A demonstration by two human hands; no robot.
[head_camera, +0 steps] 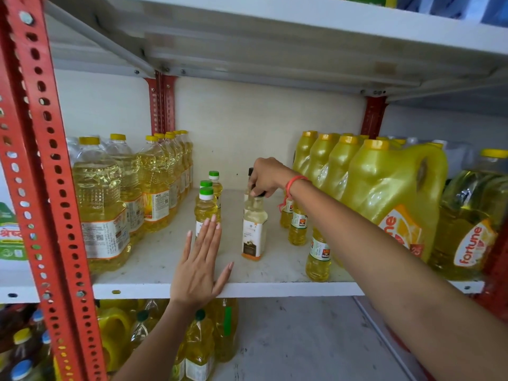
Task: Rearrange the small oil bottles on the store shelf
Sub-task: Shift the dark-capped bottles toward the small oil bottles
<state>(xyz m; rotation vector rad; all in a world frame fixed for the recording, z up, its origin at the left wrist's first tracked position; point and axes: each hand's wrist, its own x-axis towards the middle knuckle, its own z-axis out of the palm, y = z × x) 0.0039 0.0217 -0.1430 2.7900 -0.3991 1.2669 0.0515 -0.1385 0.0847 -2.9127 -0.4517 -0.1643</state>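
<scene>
On the white shelf (154, 259), three small green-capped oil bottles (205, 207) stand in a row running front to back at centre left. A square pale-oil bottle with a black cap (254, 229) stands at the middle; my right hand (268, 176) grips its cap from above. Another black-capped bottle is half hidden behind that hand. Three small bottles with red-and-white labels (319, 254) line up beneath my right forearm. My left hand (199, 268) is flat with fingers spread, its fingertips against the front green-capped bottle, holding nothing.
Large yellow-capped clear oil bottles (101, 204) fill the shelf's left side. Big yellow jugs (384, 193) crowd the right side. A red perforated upright (41, 171) stands at front left. Below, a lower shelf holds more oil bottles (200, 347).
</scene>
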